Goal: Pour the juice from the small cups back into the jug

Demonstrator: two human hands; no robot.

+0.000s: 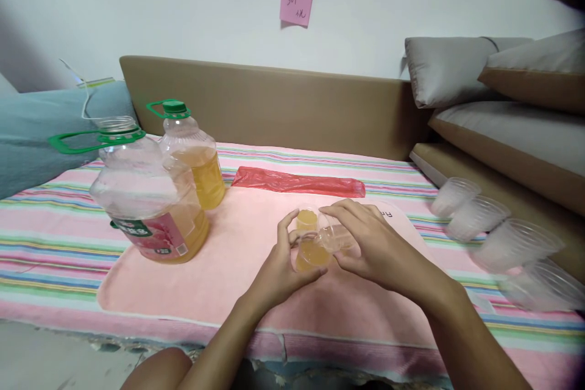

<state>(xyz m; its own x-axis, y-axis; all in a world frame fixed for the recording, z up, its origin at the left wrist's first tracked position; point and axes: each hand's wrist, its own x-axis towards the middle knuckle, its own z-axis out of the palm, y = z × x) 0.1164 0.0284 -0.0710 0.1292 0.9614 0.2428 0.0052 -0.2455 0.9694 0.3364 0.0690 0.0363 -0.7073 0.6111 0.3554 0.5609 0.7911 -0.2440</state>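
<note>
My left hand [290,256] is curled around a small clear plastic cup [313,254] that holds yellow juice on the pink mat [183,298]. Tipped on its side in my right hand [361,231] is a second clear cup [336,237], its mouth turned left over the rim of the first one. Whether juice is running from it I cannot make out. Just behind these two stands another cup of yellow juice [306,218]. My right fingers hide part of the tipped cup.
To the left stand an uncapped juice jug [150,207] and a capped jug [196,164], both partly full. A folded red plastic bag [297,183] lies behind the cups. Stacks of clear cups [516,244] lie at the right by cushions [512,134].
</note>
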